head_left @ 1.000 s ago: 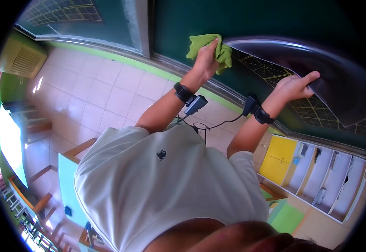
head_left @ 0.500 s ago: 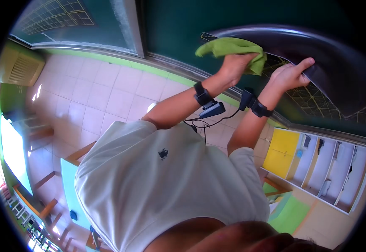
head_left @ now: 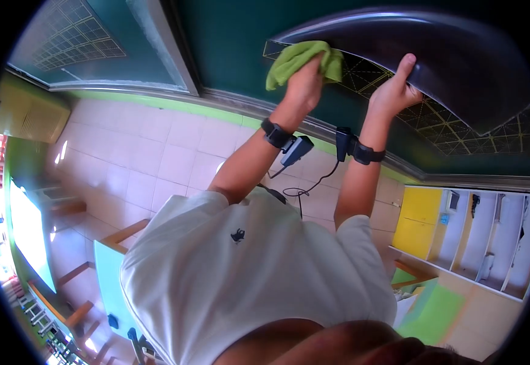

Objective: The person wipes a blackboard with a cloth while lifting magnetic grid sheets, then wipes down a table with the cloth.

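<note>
My left hand (head_left: 306,85) is closed around a crumpled green cloth (head_left: 295,59) and holds it against the dark green chalkboard (head_left: 228,42), beside the left end of a large, dark, flexible sheet (head_left: 453,67). My right hand (head_left: 396,88) grips the lower edge of that sheet, thumb on its glossy dark face, and the other fingers are partly hidden. The sheet bows away from the board. Yellow grid lines on a dark surface (head_left: 453,125) show below its edge. Both wrists wear black straps with small boxes and a cable.
A metal-framed board panel (head_left: 94,42) with another yellow grid is at upper left. Open shelves with yellow doors (head_left: 417,219) stand at right. A light-blue table (head_left: 108,274) and wooden chairs are at left, on a tiled floor (head_left: 149,146).
My left hand and the green cloth have moved left and up toward the sheet's end. My right hand has shifted left and up with the sheet's edge. The view has shifted slightly.
</note>
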Available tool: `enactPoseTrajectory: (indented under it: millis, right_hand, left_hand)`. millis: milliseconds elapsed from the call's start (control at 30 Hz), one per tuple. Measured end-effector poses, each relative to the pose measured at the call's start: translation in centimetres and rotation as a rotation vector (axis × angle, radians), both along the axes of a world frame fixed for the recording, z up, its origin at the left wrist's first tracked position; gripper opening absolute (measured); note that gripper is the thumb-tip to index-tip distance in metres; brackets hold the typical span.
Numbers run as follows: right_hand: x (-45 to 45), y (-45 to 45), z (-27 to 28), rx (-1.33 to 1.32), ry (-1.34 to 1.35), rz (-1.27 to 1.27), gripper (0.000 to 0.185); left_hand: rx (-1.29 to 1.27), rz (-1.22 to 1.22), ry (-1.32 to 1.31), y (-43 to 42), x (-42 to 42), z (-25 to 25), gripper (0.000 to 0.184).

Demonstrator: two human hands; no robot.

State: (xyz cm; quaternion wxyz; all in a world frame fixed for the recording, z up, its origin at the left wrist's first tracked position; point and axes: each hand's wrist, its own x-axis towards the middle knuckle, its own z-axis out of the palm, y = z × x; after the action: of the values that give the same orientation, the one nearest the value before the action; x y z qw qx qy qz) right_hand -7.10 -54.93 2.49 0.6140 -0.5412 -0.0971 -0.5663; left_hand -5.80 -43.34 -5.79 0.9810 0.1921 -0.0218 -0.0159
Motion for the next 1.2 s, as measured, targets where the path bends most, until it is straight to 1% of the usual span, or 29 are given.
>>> enactPoseTrajectory:
  millis: [67, 133, 200, 233, 300, 333, 400, 467, 533, 633, 800, 867, 900, 933, 1033, 1067, 1133, 1167, 1200]
  right_hand:
    - [0.1, 0.1, -0.3, -0.002, 0.091, -0.013, 0.022]
    - [-0.1, 0.7, -0.2, 0.035, 0.060, 0.067, 0.020]
    - [-0.1, 0.8, -0.6, 0.072, 0.022, 0.165, 0.028]
    - [-0.1, 0.8, -0.6, 0.075, 0.021, 0.167, 0.028]
    - [-0.4, 0.4, -0.7, 0.269, -0.090, 0.484, 0.044]
    - [-0.6, -0.6, -1.0, 0.326, -0.037, 0.460, 0.053]
    - [-1.1, -2.7, -0.9, 0.369, -0.067, 0.445, 0.053]
    - [-2.7, -3.3, 1.0, 0.404, -0.098, 0.417, 0.058]
    - [-3.4, -3.4, 2.4, 0.302, -0.083, 0.277, 0.059]
    - [-3.5, -1.4, 3.8, 0.237, -0.138, 0.207, 0.054]
    - [-3.4, -0.5, 5.2, 0.219, -0.085, 0.156, 0.049]
    - [-2.8, -0.2, 5.4, 0.203, -0.070, 0.140, 0.048]
    - [-2.4, -0.2, 5.3, 0.228, -0.063, 0.103, 0.048]
    - [-2.1, -0.2, 5.4, 0.252, -0.055, 0.068, 0.049]
    - [-1.8, 0.7, 6.0, 0.209, -0.101, 0.080, 0.050]
    - [-1.8, 0.9, 6.2, 0.205, -0.104, 0.089, 0.050]
    - [-2.0, 1.0, 6.7, 0.216, -0.020, 0.089, 0.052]
    - [-1.8, 0.9, 6.6, 0.163, -0.032, 0.101, 0.049]
    - [-1.7, 1.0, 6.7, 0.163, -0.032, 0.102, 0.049]
  left_hand:
    - [-0.028, 0.088, -0.017, 1.4, 0.5, -0.4, 0.021]
    - [-0.087, 0.124, -0.003, 2.8, 1.1, -0.5, 0.021]
    - [-0.087, 0.165, -0.013, 3.0, 1.6, -0.4, 0.020]
    - [-0.066, 0.215, -0.007, 2.9, 1.7, 0.2, 0.021]
    - [-0.050, 0.282, 0.040, 3.1, 2.0, 0.8, 0.022]
    - [-0.045, 0.272, 0.038, 3.4, 2.1, 1.3, 0.022]
    - [-0.080, 0.230, 0.024, 4.8, 2.4, 2.3, 0.027]
    - [-0.057, 0.228, 0.027, 5.7, 2.7, 2.8, 0.027]
    - [-0.028, 0.254, 0.032, 5.8, 3.0, 2.9, 0.028]
    - [-0.044, 0.240, 0.064, 5.5, 2.7, 3.5, 0.028]
    - [-0.045, 0.263, 0.084, 5.1, 2.4, 4.4, 0.029]
    - [-0.030, 0.247, 0.159, 5.4, 1.9, 5.2, 0.027]
    - [-0.005, 0.245, 0.121, 5.4, 1.8, 5.2, 0.030]
    - [-0.015, 0.253, 0.119, 5.4, 1.7, 5.3, 0.030]
    - [-0.043, 0.175, 0.096, 5.2, 0.7, 6.3, 0.027]
    - [-0.014, 0.147, 0.048, 5.2, 0.1, 6.8, 0.025]
    - [0.180, 0.100, 0.003, 4.8, -1.2, 7.6, 0.022]
    - [0.278, 0.138, -0.102, 4.0, -1.8, 7.9, 0.021]
    - [0.186, 0.192, -0.188, 2.9, -2.1, 8.2, 0.020]
